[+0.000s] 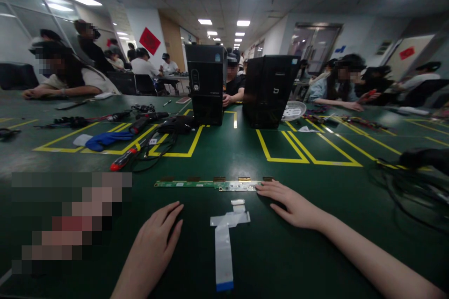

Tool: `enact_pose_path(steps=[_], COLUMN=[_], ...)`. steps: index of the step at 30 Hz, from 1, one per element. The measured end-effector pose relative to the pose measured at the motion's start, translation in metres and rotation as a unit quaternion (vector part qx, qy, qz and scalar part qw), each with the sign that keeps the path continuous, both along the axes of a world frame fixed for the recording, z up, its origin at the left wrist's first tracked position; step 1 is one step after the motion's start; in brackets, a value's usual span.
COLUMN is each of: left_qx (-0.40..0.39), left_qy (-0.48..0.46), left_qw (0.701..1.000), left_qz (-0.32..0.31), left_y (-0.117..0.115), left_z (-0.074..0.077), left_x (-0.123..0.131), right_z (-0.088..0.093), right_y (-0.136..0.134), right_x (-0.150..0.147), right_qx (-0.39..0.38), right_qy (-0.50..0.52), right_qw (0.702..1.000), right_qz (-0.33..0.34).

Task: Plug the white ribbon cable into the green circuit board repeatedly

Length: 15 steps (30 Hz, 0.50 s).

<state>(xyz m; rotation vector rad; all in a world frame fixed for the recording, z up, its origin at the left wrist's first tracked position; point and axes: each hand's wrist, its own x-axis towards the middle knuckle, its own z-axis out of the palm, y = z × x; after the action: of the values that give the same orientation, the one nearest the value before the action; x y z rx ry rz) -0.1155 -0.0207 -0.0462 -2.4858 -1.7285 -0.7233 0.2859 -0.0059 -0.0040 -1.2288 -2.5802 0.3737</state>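
Observation:
My right hand (291, 203) lies with fingers stretched out, its fingertips on the right end of a narrow silvery circuit board strip (238, 187). A green circuit board strip (189, 184) meets or overlaps it on the left; I cannot tell whether the two are joined. Brown and gold tabs stick out along their far edge. My left hand (156, 233) rests on the green table with thumb and fingers apart, holding nothing. Between my hands lies a folded white flat ribbon cable (223, 247) with a blue end toward me.
Two black computer towers (206, 98) (268, 93) stand across the table, with a person behind them. A red-and-black screwdriver (122, 158), blue glove (108, 141) and cables lie left. Black cables (403, 191) are at right. A white basket (293, 110) sits behind. People sit on both sides.

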Motion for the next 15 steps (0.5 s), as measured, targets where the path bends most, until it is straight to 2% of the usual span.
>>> enact_pose_path(steps=[3, 6, 8, 10, 12, 15], left_qx=[0.021, -0.010, -0.048, -0.059, -0.048, -0.005], left_qy=[0.025, 0.052, 0.070, 0.088, 0.104, 0.137], left_qw=[0.999, 0.989, 0.972, 0.954, 0.941, 0.926], left_qz=[-0.030, -0.135, -0.220, -0.279, -0.319, -0.353], left_y=[-0.002, -0.009, -0.015, -0.017, -0.014, -0.006], left_z=[0.012, 0.036, 0.054, 0.067, 0.073, 0.068], left_x=[0.010, 0.034, 0.056, 0.079, 0.100, 0.124], right_z=[-0.003, -0.004, -0.004, -0.004, -0.005, -0.007], right_y=[-0.002, -0.003, -0.002, -0.002, -0.001, -0.001], right_x=[0.003, 0.004, 0.004, 0.004, 0.004, 0.001], right_qx=[-0.004, -0.004, -0.002, 0.002, 0.012, 0.051], right_qy=[0.001, -0.002, -0.003, -0.004, -0.004, -0.004], right_qw=[1.000, 1.000, 1.000, 1.000, 1.000, 0.999], right_qz=[-0.001, -0.001, 0.001, 0.005, 0.008, -0.010])
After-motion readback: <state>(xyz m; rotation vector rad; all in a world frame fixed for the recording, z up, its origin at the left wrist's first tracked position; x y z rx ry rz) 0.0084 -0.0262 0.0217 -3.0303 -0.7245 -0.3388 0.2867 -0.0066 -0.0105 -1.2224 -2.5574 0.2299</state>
